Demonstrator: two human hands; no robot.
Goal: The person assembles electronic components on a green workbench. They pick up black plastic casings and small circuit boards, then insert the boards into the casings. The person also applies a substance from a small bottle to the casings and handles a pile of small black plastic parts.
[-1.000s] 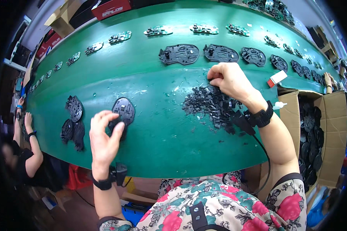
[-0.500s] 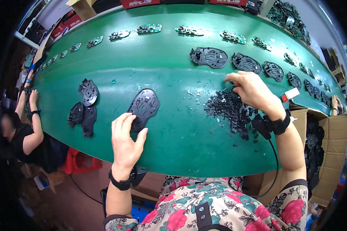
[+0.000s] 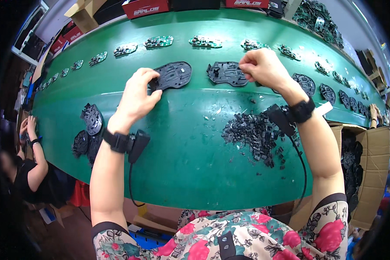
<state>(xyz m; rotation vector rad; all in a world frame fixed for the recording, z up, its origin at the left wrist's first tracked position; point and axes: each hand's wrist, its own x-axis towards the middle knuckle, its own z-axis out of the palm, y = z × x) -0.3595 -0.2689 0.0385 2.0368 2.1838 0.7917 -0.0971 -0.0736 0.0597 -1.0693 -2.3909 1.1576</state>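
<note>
My left hand grips the left end of a black plastic shell, shaped like the base of a computer mouse, between thumb and fingers. The shell lies at the left end of a row of similar ones on the green table. Just right of it is a second black shell. Above that one's right end, my right hand is closed in a pinch; whatever its fingertips hold is too small or hidden to make out. A heap of small black plastic parts lies nearer me, below the right hand.
Green circuit boards form a curved row behind the shells. Several loose black shells are piled at the left. A cardboard box holding black shells stands at the right edge. Other people's hands show at both table ends.
The left hand has carried its shell from the near middle of the table forward to the row's left end. My right hand has risen from the heap of small parts to the neighbouring shell.
</note>
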